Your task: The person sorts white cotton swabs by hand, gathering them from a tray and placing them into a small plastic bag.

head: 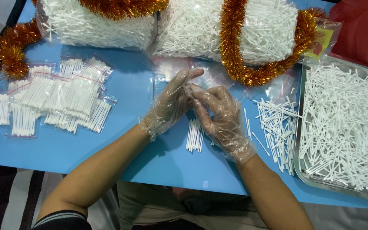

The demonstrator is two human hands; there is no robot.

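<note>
Both hands worked together above the blue table, each in a loose clear disposable glove. The left hand had its fingers stretched out nearly straight, their tips against a small clear zip bag, seemingly to steady the film. The right hand had its fingers curled in, pinching the same bag's edge; whether the bag already held anything could not be told through the glare.

Directly below the hands on the table lay a small aligned bundle of white sticks, squared up as if counted out for one bag. To the right of the hands, loose white sticks lay scattered on the table, and beyond them a metal tray held a deep heap of more, close to the right hand's reach. To the left of the hands lay a pile of filled zip bags, set apart from the loose stock. Behind the hands sat two large plastic sacks of sticks, draped with orange tinsel garland
</note>
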